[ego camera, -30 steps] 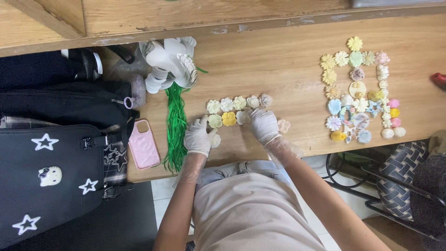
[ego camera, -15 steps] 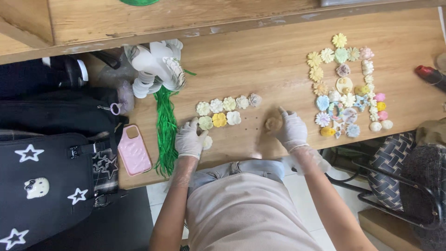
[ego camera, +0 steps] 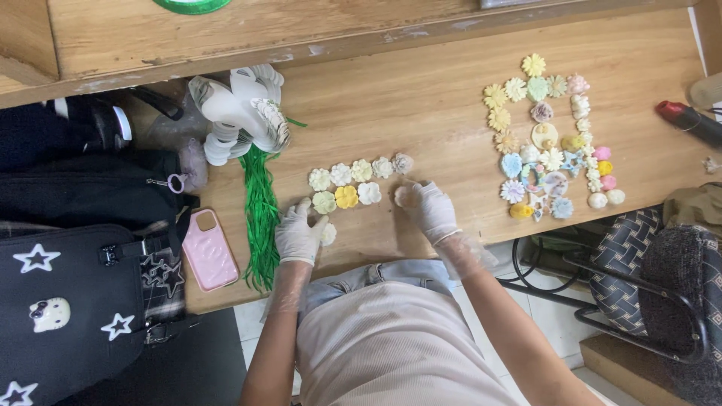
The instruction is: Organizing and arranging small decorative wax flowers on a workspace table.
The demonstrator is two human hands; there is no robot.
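Both my hands wear thin clear gloves. My left hand (ego camera: 297, 234) rests on the wooden table (ego camera: 421, 98) with its fingers apart, touching a pale flower piece (ego camera: 328, 234) beside it. My right hand (ego camera: 430, 209) pinches a small beige flower (ego camera: 401, 197) at the right end of two short rows of pastel flowers (ego camera: 353, 184), white, pale green and yellow. Farther right, a bigger group of coloured flowers (ego camera: 549, 143) lies in a block pattern.
A strip of green fringe (ego camera: 261, 214) and a pink phone (ego camera: 209, 249) lie left of my left hand. A bundle of white plastic pieces (ego camera: 241, 113) sits behind them, a black star-printed bag (ego camera: 68, 301) at far left, a red-and-black tool (ego camera: 688, 120) at far right.
My right hand went out to the right beside a beige flower, then came back left to the end of the rows with it. My left hand stayed put.
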